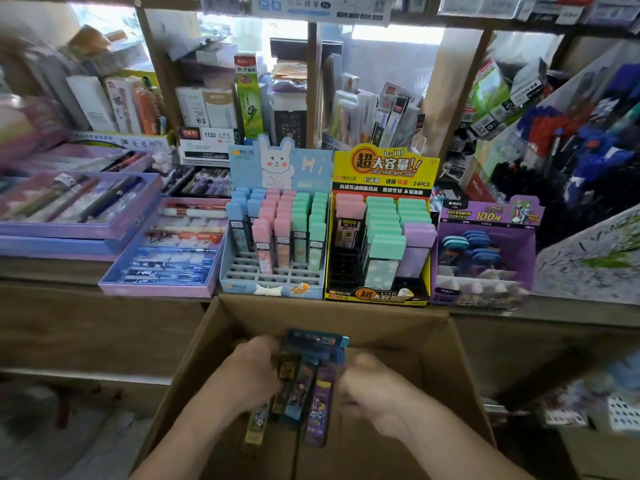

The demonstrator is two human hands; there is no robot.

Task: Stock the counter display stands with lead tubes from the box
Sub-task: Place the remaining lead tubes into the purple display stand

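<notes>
Atop wooden counter (52, 268), display stands (235, 289).

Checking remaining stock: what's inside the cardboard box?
Several dark lead tubes, gripped by the left hand; right hand curled beside them. Arms and tubes hide much of the box floor.

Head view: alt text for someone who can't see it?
The left hand grips a bunch of dark lead tubes over the open cardboard box, right hand curled beside them. Three partly filled display stands sit behind.
</notes>
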